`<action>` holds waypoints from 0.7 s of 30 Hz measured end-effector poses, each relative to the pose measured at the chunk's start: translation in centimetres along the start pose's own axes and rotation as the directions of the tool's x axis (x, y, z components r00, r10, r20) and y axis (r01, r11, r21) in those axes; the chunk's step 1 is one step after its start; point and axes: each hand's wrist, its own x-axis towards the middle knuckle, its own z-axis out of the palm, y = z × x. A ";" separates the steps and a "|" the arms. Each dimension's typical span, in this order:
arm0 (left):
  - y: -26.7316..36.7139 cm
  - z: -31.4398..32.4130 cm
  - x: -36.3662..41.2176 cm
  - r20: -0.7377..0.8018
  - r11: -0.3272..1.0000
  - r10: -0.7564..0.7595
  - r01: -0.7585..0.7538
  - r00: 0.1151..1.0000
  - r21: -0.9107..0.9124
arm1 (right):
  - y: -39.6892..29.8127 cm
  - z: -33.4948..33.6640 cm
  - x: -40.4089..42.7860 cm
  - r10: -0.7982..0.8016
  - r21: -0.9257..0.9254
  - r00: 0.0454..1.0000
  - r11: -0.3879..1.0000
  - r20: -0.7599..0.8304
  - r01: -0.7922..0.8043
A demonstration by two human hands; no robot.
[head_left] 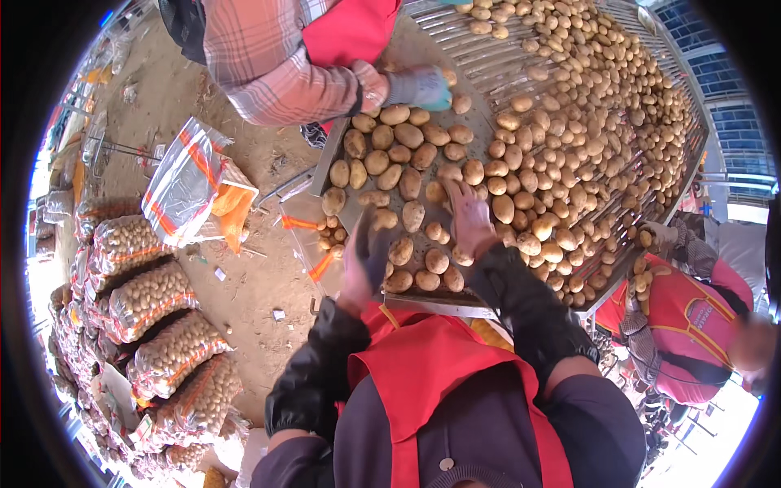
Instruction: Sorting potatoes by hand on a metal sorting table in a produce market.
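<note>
Loose potatoes lie spread over the metal tray in front of me. My right hand is palm down among them, its fingers spread and reaching forward between potatoes. At the tray's left edge is my left hand, blurred and turned on its side. Its fingertips are close to a potato; whether it grips anything is hidden. Beside that hand, below the tray's edge, a clear plastic bag with orange stripes has some potatoes inside.
A slatted grading table carries a large heap of potatoes. Across the tray, a co-worker's gloved hand touches potatoes; another person stands at right. Filled potato sacks line the left. A crate with bags stands on the dirt floor.
</note>
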 end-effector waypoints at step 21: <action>-6.4 -10.0 -4.9 0.160 0.269 -0.402 0.283 0.902 -0.920 | -12.4 2.6 7.2 -0.231 0.005 0.952 0.972 0.201 0.235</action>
